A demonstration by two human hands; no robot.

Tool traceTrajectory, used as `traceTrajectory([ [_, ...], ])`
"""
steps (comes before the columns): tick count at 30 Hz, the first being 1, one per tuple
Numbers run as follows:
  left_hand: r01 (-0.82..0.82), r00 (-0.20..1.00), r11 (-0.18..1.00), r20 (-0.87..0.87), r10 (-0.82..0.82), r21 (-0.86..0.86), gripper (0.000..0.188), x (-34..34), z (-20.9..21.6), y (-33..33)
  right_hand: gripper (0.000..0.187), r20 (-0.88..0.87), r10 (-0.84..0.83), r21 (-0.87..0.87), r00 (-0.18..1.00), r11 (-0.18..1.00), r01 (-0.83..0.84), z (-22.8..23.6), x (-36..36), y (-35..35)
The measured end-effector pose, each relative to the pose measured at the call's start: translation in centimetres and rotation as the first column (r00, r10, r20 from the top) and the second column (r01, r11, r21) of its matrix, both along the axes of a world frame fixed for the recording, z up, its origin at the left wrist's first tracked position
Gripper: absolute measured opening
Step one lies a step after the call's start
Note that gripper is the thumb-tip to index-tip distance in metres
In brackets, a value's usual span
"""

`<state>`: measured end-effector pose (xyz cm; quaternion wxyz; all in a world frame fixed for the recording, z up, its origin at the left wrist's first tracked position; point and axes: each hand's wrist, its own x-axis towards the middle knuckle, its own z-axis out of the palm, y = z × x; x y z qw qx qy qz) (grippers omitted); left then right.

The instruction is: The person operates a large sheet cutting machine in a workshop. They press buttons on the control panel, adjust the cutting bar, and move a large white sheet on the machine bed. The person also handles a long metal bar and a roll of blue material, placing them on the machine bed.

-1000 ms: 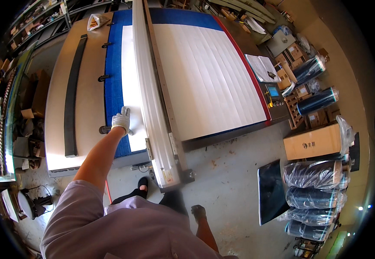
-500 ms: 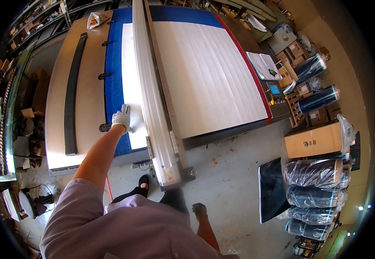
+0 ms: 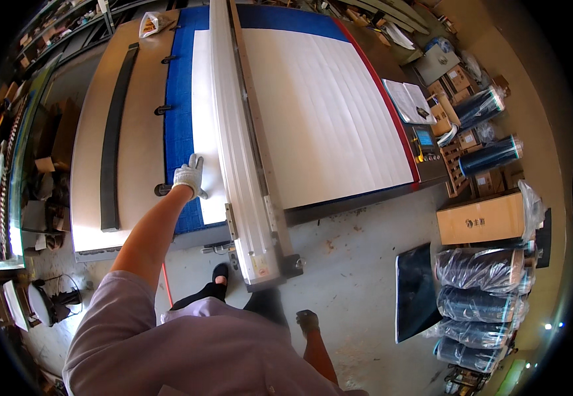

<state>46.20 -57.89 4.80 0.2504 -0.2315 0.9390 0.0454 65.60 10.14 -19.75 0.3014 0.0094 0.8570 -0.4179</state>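
Note:
My left hand [image 3: 191,177], in a white knitted glove, reaches out over a white sheet [image 3: 204,99] on the large table. Its fingers are stretched and apart, with nothing held in them; the hand lies at the sheet's near left part, beside the blue strip [image 3: 179,119]. Just right of it a long pale metal beam [image 3: 237,145] spans the table from front to back over the sheet. My right hand [image 3: 307,321] hangs low over the floor, away from the table. It looks dark, and its fingers are too shaded to make out.
Black clamps [image 3: 162,110] line the blue strip's left edge. A dark bar [image 3: 116,138] and a plastic bag [image 3: 153,24] lie on the table's left. To the right are a control panel [image 3: 424,137], an open notebook [image 3: 408,101], a cardboard box [image 3: 481,220] and several plastic-wrapped rolls [image 3: 481,268].
The view has shifted slightly, so the table sits a little higher and further right. My left hand stays on the sheet beside the beam; my right hand still hangs down.

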Motion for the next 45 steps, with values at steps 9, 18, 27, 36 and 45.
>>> traceTrajectory([
  [9, -0.089, 0.84, 0.991, -0.527, 0.129, 0.101, 0.072, 3.4, -1.8, -1.5, 0.016, 0.03, 0.058, 0.087, 0.998, 0.994, -0.06, 1.0, -1.1, 1.8],
  [18, -0.48, 0.597, 0.827, -0.582, 0.553, 0.294, 0.029, 20.3, -3.0, 7.8, 0.022, -0.098, 0.199, 0.677, 0.975, 0.732, -0.081, 9.6, -4.8, 2.8],
  [27, -0.705, 0.708, 0.694, 0.196, 0.678, 0.146, 0.05, 33.5, -5.8, 27.4, 0.023, -0.11, 0.302, 0.75, 0.947, 0.651, -0.12, 14.6, -18.2, 9.5],
  [36, -0.747, 0.663, 0.605, 0.368, 0.651, 0.276, 0.055, 26.9, -9.4, 42.6, 0.027, -0.141, 0.255, 0.58, 0.957, 0.804, -0.129, 7.7, -26.5, 29.0],
  [45, -0.739, 0.672, 0.624, 0.349, 0.653, 0.254, 0.05, 23.9, -12.0, 47.7, 0.02, -0.082, 0.468, 0.651, 0.88, 0.694, -0.308, 3.9, -29.3, 35.9],
])
